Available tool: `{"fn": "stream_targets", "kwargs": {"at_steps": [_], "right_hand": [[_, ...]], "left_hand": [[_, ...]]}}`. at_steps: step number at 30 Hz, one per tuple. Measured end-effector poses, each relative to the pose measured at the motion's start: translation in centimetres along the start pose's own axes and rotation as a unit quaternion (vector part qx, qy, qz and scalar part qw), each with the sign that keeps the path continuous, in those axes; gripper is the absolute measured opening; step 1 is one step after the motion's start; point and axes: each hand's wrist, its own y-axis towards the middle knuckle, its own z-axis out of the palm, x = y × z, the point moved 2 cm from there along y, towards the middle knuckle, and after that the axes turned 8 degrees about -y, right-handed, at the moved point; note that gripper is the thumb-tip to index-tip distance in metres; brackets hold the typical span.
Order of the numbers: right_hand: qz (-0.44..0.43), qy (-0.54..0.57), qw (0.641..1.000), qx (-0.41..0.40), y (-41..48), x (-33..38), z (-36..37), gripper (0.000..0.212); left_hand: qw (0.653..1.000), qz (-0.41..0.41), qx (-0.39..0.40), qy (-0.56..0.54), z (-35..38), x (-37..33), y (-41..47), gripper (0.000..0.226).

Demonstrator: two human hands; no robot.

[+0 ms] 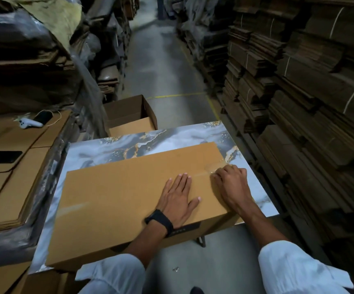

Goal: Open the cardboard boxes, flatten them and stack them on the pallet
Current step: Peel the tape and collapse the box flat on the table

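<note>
- Opening step, by the look of it: cardboard box [129, 200] sealed, not yet flattened, not yet stacked
- Lying lid-up on the marble-patterned table [112, 145], at 6 to 7 o'clock of the view's middle, overhanging the near edge
- Left hand [178, 198] spread flat on the lid, fingers straight and released, pressing down, gripping nothing
- Right hand [232, 183] just beside it at 3 o'clock, fingers curled and seemingly pinching the lifted end of the clear tape [211, 167] near the lid's 3 o'clock edge
- Tape end touching the right fingertips; rest of the strip stuck along the seam towards 8 o'clock, apparently passing under the left fingers
- Next, probably: a low, steady peel along the seam, left hand shifted off the line and used as a hold-down; thin film likely to tear if yanked
- Stack of flattened cardboard [12, 187] at 9 o'clock of the table, open box [129, 115] at 11 o'clock
</note>
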Motion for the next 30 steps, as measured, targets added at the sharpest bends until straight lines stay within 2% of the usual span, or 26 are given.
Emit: {"fn": "stream_targets", "kwargs": {"at_steps": [2,4,6,7,9,11,13,15,18,21,23,24,25,26,28,30], "right_hand": [[-0.022,0.003,1.0,0.005,0.4,0.6,-0.3,0.015],[-0.009,0.054,0.998,0.009,0.7,0.6,-0.7,0.016],[0.064,0.175,0.982,0.003,1.1,-0.1,-1.2,0.018],[0.126,0.249,0.96,-0.007,1.2,-0.6,-1.5,0.019],[0.281,0.368,0.886,-0.035,1.6,-2.4,-2.0,0.017],[0.401,0.462,0.79,-0.038,1.9,-4.6,-1.6,0.013],[0.468,0.552,0.69,-0.014,1.6,-6.4,-0.5,0.009],[0.506,0.603,0.616,0.005,1.0,-7.5,0.5,0.01],[0.534,0.637,0.555,0.017,0.1,-7.6,1.7,0.015],[0.552,0.645,0.527,0.037,-0.5,-7.5,2.8,0.014],[0.559,0.644,0.52,0.052,-0.5,-7.5,3.5,0.009],[0.565,0.634,0.525,0.052,-0.5,-7.5,3.6,0.005],[0.572,0.61,0.546,0.041,-0.5,-7.4,3.3,0.006],[0.576,0.567,0.589,0.013,-0.4,-7.4,2.8,0.013],[0.523,0.446,0.723,-0.074,-0.3,-6.7,0.6,0.018],[0.351,0.36,0.857,-0.112,0.0,-4.6,-2.2,0.016]], "left_hand": [[1.0,-0.004,-0.007,-0.005,0.0,0.1,0.0,0.077],[1.0,-0.004,-0.011,-0.005,0.0,0.1,-0.1,0.077],[1.0,-0.005,-0.012,-0.001,0.1,0.1,-0.1,0.077],[1.0,-0.005,-0.013,-0.001,0.1,0.1,-0.1,0.078],[1.0,-0.005,-0.016,-0.005,0.2,0.2,0.0,0.078],[1.0,-0.006,-0.017,-0.004,0.3,0.3,0.0,0.078],[1.0,-0.006,-0.015,-0.002,0.5,0.3,0.0,0.078],[1.0,-0.006,-0.016,-0.004,0.5,0.4,0.0,0.078],[1.0,-0.006,-0.019,-0.008,0.5,0.4,-0.1,0.078],[1.0,-0.002,-0.026,-0.016,0.4,0.5,-0.1,0.077],[0.999,0.003,-0.033,-0.027,0.2,0.5,-0.2,0.076],[0.999,0.006,-0.032,-0.033,0.1,0.6,-0.3,0.077],[0.999,0.006,-0.028,-0.04,-0.1,0.8,-0.4,0.078],[0.999,0.003,-0.024,-0.048,-0.3,1.1,-0.7,0.081],[0.998,-0.013,-0.022,-0.058,-1.0,2.1,-1.4,0.089],[0.997,-0.031,-0.024,-0.061,-1.7,3.5,-2.5,0.099]]}}
